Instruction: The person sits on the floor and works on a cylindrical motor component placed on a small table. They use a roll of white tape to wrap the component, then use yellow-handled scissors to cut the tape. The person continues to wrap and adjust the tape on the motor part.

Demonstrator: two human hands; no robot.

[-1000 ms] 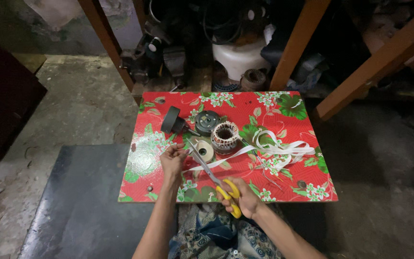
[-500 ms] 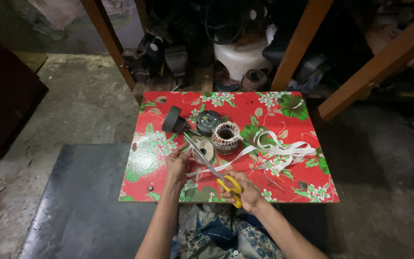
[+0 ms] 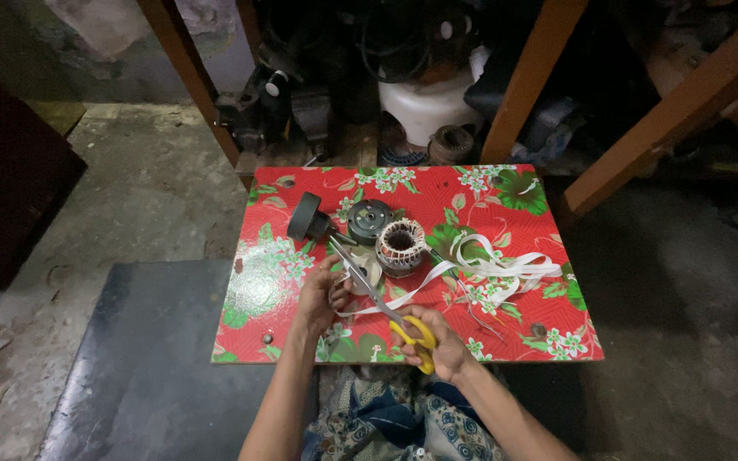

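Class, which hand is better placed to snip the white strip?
Right: the right hand already holds the yellow-handled scissors, blades at the white strip; the left hand only steadies it.

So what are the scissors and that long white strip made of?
The scissors, held in the right hand, look like bare metal blades, grey with a dull shine, and glossy yellow plastic handles. The white strip seems a thin, flexible tape, perhaps plastic or fabric: it curls in loose loops on the flowered board. The left hand holds one end.
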